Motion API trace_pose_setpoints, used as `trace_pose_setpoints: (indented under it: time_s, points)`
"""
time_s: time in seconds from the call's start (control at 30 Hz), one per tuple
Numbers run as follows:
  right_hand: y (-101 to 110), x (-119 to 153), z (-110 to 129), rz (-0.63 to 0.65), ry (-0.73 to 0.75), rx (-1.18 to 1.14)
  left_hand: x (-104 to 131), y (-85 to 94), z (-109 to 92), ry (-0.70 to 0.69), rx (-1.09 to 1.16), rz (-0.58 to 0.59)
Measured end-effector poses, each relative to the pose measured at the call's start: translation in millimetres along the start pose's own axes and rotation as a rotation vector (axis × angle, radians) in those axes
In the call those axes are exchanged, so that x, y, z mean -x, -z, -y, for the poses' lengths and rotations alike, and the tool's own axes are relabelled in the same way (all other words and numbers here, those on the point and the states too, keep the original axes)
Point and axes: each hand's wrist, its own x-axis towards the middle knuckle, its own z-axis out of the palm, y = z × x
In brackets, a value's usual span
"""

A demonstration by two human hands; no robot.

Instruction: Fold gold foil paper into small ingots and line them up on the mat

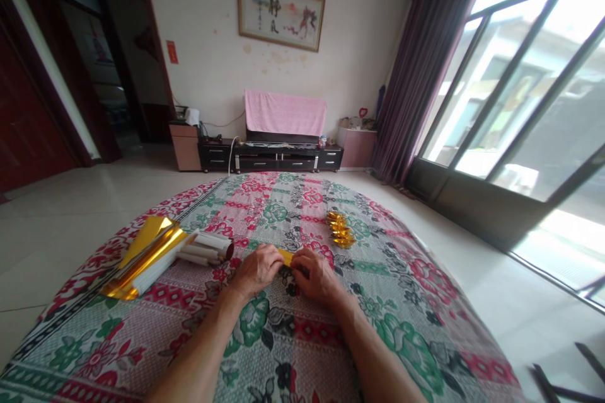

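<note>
Between both hands, low over the patterned tablecloth [326, 327], is a small piece of gold foil paper [285, 256]. My left hand [259, 269] pinches its left end, and my right hand [316, 274] has its fingers closed on the right end. The fingers hide most of the piece. Beyond my right hand stands a short row of several folded gold foil pieces [341, 231]. Left of my left hand lie gold foil sheets [154, 252], partly curled, with white rolls [203, 249] beside them.
The cloth covers a round table. Past its far edge is a low black cabinet [271, 162], with a pink cloth [286, 114] draped over something on top. A purple curtain [416, 63] and large windows [520, 88] are on the right. Dark legs of furniture [562, 390] show at bottom right.
</note>
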Motion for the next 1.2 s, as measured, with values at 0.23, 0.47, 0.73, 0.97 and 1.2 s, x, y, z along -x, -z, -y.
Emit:
trace_pose_setpoints:
  time_s: [0.23, 0.47, 0.73, 0.97, 1.2]
  points:
    - [-5, -2, 8, -0.142, -0.125, -0.011, -6, -1.5, -6, 0.079, 0.199, -0.149]
    - [-4, -2, 4, -0.278, -0.27, -0.17, -7, -2.4, -6, 0.282, 0.595, -0.166]
    - [-5, -3, 2, -0.294, -0.318, -0.195, -9, -10.2, -3, 0.398, 0.772, -0.139]
    - [-9, -6, -4, -0.259, -0.309, -0.027, -7, -11.1, -7, 0.271, 0.37, -0.175]
    - [-13, -9, -5, -0.173, -0.274, 0.287, -6, -15.1, -10, 0.153, -0.09, -0.112]
